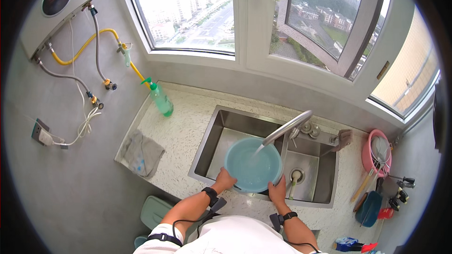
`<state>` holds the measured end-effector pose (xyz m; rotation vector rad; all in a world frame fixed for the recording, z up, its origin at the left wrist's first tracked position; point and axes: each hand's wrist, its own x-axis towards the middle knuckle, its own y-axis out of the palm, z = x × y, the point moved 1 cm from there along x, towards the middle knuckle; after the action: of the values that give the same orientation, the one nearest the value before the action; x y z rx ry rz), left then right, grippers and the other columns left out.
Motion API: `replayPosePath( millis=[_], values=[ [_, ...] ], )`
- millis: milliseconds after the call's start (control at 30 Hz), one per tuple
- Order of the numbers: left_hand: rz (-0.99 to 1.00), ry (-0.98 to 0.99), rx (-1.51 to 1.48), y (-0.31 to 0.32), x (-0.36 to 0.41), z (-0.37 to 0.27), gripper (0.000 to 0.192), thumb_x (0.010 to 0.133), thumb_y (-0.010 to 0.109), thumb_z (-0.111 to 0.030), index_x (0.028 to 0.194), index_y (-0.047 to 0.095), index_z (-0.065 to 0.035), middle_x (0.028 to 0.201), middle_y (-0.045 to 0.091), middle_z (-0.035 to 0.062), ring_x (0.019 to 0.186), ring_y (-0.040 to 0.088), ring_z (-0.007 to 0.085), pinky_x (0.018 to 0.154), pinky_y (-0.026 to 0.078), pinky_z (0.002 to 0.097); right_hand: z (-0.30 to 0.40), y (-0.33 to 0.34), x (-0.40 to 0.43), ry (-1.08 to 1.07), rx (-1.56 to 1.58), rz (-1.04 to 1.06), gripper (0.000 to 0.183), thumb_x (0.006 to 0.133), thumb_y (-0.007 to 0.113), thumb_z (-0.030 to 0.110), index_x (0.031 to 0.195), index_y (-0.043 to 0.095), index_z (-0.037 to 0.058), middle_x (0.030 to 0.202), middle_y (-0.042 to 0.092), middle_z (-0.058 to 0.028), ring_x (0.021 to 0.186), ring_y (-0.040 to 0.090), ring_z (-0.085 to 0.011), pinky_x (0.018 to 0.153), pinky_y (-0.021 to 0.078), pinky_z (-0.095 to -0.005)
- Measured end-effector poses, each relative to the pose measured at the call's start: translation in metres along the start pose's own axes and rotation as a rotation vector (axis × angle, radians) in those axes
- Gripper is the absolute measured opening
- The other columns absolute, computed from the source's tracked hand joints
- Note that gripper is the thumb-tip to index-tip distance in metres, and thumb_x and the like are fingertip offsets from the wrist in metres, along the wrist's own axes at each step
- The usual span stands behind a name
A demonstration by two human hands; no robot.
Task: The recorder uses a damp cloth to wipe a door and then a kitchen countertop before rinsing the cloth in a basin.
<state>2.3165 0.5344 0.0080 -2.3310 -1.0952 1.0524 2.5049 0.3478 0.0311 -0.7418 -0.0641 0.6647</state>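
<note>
A round light-blue plastic basin (243, 180) is over the left bowl of a stainless-steel double sink (208, 148). Water streams into it from the curved metal faucet (287, 126), and there is water inside. My left hand (225, 180) grips the basin's near-left rim. On the near-right rim, my right hand (278, 191) has hold of it too. The fingers of both hands are partly hidden beneath and behind the basin wall. Whether the basin rests on the sink floor or edge cannot be made out.
Left on the speckled counter (183, 141) are a green pump bottle (162, 102) and a grey cloth (143, 153). At right, a pink basin (368, 150) holds strainers, near a dark-blue container (369, 209). A brown cloth (342, 140) hangs at the sink's right corner.
</note>
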Motion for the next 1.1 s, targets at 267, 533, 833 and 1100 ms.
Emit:
replayPosePath(
  millis=[267,533,833,1100],
  values=[
    [0.091,0.040,0.016,-0.007,-0.008,-0.003,0.102,0.069,0.080,-0.022,0.139,0.016,0.0140,0.115,0.061,0.0318,0.107,0.063,0.0433,0.095,0.050,0.0423,-0.025,0.007,0.012,-0.026,0.118,0.048,0.084,0.075,0.067,0.015,0.145,0.027,-0.0105,0.139,0.043,-0.0336,0.130,0.044,-0.0443,0.110,0.0357,-0.0435],
    [0.057,0.125,-0.087,0.005,0.005,0.035,0.078,0.079,0.069,-0.018,0.135,0.021,0.0088,0.116,0.060,0.0336,0.110,0.061,0.0449,0.095,0.049,0.0447,-0.024,0.002,0.004,0.026,0.222,0.123,0.085,0.074,0.067,0.006,0.145,0.024,-0.0104,0.141,0.042,-0.0288,0.133,0.042,-0.0365,0.111,0.0344,-0.0388],
    [0.067,0.150,-0.154,-0.011,0.014,0.018,0.069,0.080,0.071,-0.011,0.133,0.032,0.0097,0.125,0.057,0.0277,0.118,0.058,0.0367,0.100,0.046,0.0406,-0.034,0.014,0.029,0.009,0.326,0.070,0.084,0.074,0.069,0.006,0.144,0.026,-0.0105,0.139,0.043,-0.0269,0.132,0.043,-0.0354,0.113,0.0311,-0.0373],
    [0.070,0.147,-0.197,-0.005,0.008,0.025,0.073,0.080,0.072,-0.009,0.137,0.031,0.0124,0.125,0.057,0.0257,0.116,0.059,0.0321,0.099,0.047,0.0371,-0.023,0.002,0.014,0.111,0.321,0.124,0.083,0.073,0.069,0.008,0.145,0.029,-0.0067,0.140,0.042,-0.0263,0.131,0.044,-0.0360,0.110,0.0348,-0.0376]
  ],
)
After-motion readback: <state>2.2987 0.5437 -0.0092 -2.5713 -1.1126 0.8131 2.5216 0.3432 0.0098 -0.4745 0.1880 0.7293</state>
